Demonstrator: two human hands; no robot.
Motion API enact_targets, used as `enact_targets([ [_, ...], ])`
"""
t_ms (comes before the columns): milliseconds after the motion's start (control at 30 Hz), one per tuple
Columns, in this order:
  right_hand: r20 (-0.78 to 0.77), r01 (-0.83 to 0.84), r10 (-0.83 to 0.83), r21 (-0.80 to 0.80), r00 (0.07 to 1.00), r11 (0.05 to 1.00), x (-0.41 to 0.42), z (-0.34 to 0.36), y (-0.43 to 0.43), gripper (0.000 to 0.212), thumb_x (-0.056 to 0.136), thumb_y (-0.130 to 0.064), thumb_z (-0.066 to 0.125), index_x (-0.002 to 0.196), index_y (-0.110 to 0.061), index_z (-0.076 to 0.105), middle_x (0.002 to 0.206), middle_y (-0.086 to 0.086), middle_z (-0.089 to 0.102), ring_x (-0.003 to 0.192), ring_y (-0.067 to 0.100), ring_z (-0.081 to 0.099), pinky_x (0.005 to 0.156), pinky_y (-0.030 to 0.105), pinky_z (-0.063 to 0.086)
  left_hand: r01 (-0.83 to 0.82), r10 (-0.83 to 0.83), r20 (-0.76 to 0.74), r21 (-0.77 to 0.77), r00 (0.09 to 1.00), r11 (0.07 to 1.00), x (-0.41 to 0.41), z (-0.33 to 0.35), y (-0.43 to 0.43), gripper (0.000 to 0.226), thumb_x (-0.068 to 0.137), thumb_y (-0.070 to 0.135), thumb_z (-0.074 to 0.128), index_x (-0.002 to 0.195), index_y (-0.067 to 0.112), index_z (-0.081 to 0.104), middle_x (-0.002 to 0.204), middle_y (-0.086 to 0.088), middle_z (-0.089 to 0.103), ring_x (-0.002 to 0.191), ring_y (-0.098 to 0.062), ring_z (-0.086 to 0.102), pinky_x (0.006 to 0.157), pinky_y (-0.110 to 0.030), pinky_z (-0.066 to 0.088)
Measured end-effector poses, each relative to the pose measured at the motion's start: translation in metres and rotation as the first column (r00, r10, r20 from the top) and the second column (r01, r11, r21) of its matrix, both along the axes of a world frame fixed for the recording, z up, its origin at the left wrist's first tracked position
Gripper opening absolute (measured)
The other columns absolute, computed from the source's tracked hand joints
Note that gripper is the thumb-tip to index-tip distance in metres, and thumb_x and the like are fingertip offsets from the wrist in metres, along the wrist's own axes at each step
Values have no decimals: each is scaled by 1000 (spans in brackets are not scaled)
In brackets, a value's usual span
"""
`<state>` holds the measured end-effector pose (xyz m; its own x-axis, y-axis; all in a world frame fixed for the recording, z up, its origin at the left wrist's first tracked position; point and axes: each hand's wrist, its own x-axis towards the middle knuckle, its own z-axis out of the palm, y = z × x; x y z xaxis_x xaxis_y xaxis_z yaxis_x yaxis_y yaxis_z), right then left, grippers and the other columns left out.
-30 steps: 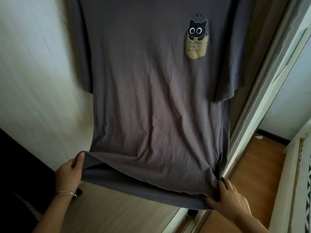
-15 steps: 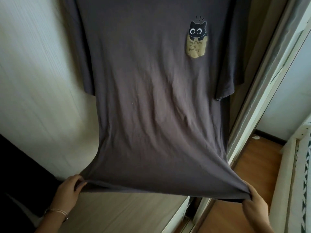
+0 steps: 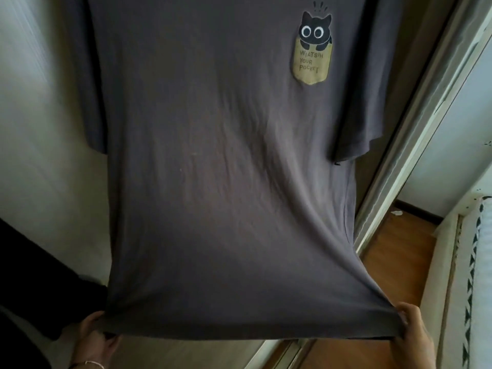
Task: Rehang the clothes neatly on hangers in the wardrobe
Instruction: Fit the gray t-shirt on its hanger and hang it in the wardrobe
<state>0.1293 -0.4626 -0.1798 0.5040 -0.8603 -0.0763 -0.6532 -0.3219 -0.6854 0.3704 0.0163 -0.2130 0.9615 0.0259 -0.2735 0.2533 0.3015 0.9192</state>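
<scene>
The top of the grey T-shirt (image 3: pixel 226 182) runs out of sight above, so its collar, whatever it hangs from and any rail are cut off. It hangs in front of the pale wardrobe panel (image 3: pixel 40 129), its front facing the room and its hem pulled near and taut between two hands.

The left hand (image 3: pixel 93 332) holds the left corner of the hem. Most of its fingers are tucked behind the cloth and hard to make out, but the corner is clearly caught in its grip. A thin bracelet (image 3: pixel 90 364) sits on that wrist, at the very bottom edge. The right hand (image 3: pixel 411 324) has its fingers curled tight round the right corner, bunching the fabric into folds that fan up across the shirt.

High on the right of the chest is a printed pocket with a black cat (image 3: pixel 314 49) peering out; the lettering is partly legible, ending in "YOUR POCKET".

A dark shape (image 3: pixel 26 275) fills the lower left; I cannot tell what it is. To the right a sliding door frame (image 3: pixel 415 145) slants down, with wooden floor (image 3: pixel 386 275) beyond it, a small white scrap (image 3: pixel 396 213) lying far back, and pale furniture with a zigzag-patterned edge (image 3: pixel 471 275) at the right border.
</scene>
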Motion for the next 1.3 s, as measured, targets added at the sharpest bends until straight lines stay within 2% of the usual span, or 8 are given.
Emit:
enact_targets([
  [33,16,-9,9,-11,1000,1000,0,-4,-4,50,73,19,58,103,-21,56,91,6,51,88,37,56,84,15,40,-4,5,-45,19,999,1000,11,-40,15,71,97,33,40,127,-29,25,124,-47,43,131,-17,44,108,-40,35],
  [67,-17,-37,38,24,999,999,-1,-4,-5,63,70,22,59,103,-31,58,90,6,52,85,32,58,80,5,37,-48,65,-90,178,994,983,36,-90,33,73,99,40,1,135,-21,21,134,-39,39,140,-11,25,114,-35,-17],
  [133,-4,-103,103,57,995,993,0,-13,-8,77,67,24,57,101,-45,57,89,9,58,83,1,57,73,-5,32,-136,185,-98,371,978,918,52,-128,50,105,84,73,5,116,-14,55,115,-15,67,133,-19,40,107,-54,28],
  [233,139,-162,145,128,980,978,6,-7,4,65,74,17,49,88,-46,60,102,-21,60,82,-26,46,70,-7,30,-92,142,-95,410,985,908,39,-77,47,55,85,-16,38,47,13,66,47,21,65,56,10,62,70,-10,44],
  [433,157,-92,63,186,986,978,19,-19,7,95,74,16,58,76,-78,47,91,-2,60,79,-1,57,69,-8,33,92,-67,-70,457,995,885,19,-27,5,61,75,-27,49,69,30,67,54,43,57,59,29,51,63,10,33],
  [600,209,-108,54,256,976,961,20,-8,20,9,83,-11,66,83,-19,70,94,16,67,81,20,58,73,21,42,22,-26,-2,582,1000,813,19,-20,-4,27,82,-20,48,97,-3,64,100,-6,58,68,13,58,65,-1,41],
  [933,64,20,-37,242,997,970,31,-11,36,32,72,-3,74,89,-16,51,84,14,63,78,28,58,76,37,43,-85,158,-38,704,987,705,52,-21,-13,45,66,-14,73,46,4,38,57,-10,43,49,-11,33,35,-17,24],
  [1300,-8,-116,122,241,993,963,64,-8,44,14,83,-11,65,95,-16,60,85,1,60,83,21,58,85,37,47,160,-79,-139,827,987,539,62,-17,-61,28,82,-3,60,108,-16,60,123,-30,57,119,-38,51,99,-36,36],
])
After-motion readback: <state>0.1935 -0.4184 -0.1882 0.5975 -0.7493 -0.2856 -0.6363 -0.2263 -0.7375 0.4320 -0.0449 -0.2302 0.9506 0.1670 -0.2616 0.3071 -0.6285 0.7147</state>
